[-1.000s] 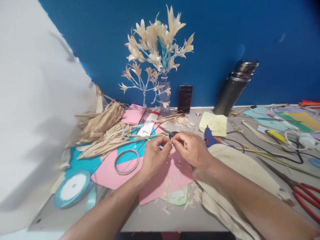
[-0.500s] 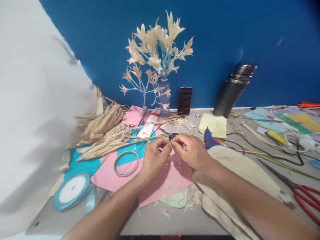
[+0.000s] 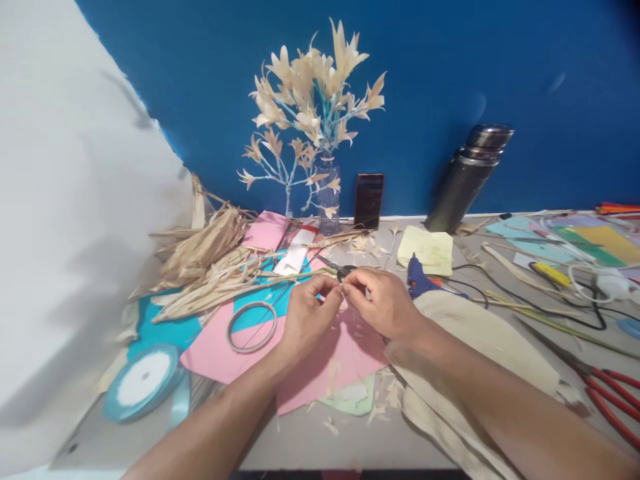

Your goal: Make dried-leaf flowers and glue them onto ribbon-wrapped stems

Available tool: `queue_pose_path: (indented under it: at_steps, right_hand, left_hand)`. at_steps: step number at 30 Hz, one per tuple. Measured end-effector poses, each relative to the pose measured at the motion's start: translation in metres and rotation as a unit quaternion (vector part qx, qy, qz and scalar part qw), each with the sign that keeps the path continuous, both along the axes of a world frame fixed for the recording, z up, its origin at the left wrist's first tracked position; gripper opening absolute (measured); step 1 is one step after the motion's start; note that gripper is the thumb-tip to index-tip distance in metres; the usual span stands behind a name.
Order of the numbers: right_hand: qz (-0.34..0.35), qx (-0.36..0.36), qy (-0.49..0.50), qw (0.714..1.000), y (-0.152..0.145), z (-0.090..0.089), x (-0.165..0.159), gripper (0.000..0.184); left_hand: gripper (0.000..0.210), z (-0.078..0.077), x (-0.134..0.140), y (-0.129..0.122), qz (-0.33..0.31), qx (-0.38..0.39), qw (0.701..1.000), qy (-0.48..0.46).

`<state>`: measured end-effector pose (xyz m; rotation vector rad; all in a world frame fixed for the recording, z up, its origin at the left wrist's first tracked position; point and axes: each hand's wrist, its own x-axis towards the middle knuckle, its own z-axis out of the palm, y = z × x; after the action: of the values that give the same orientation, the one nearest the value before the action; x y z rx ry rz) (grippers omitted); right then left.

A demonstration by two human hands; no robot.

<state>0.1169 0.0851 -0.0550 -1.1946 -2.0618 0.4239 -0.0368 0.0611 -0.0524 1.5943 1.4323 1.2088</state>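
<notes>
My left hand (image 3: 313, 313) and my right hand (image 3: 380, 300) meet over a pink sheet (image 3: 320, 373), fingertips pinched together. Whatever lies between the fingertips is too small and covered to name. Just behind the fingers are dark-handled scissors (image 3: 344, 272), partly hidden by my right hand. To the left of my left hand a grey ring of tape (image 3: 251, 327) rests on the pink and blue paper. A pale dried husk (image 3: 450, 320) lies under my right forearm. Beyond my right hand is a blue glue gun (image 3: 420, 279).
Dried husks (image 3: 200, 260) are heaped at the left, with a blue ribbon spool (image 3: 143, 383) before them. Husk flowers (image 3: 320, 87) rise from a clear bottle (image 3: 329, 193). A phone (image 3: 369, 200) and a flask (image 3: 465, 183) lean on the wall. Red-handled shears (image 3: 607, 393) lie at the right.
The whole view has shifted very slightly. Both hands keep the same pinched pose at the same spot, with no other visible movement.
</notes>
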Motion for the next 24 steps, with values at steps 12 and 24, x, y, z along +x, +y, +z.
queue_pose_path:
  at_steps: [12, 24]
  right_hand:
    - [0.002, -0.009, -0.005, 1.000, 0.0003, -0.0013, -0.0007, 0.015]
    - [-0.001, -0.021, -0.002, 1.000, 0.0012, -0.0009, -0.0001, 0.014]
  left_hand:
    - [0.018, -0.0025, 0.0007, -0.0004, 0.003, 0.004, 1.000, 0.027]
    - [0.019, -0.0049, -0.0005, 0.0011, -0.003, -0.017, 1.000, -0.011]
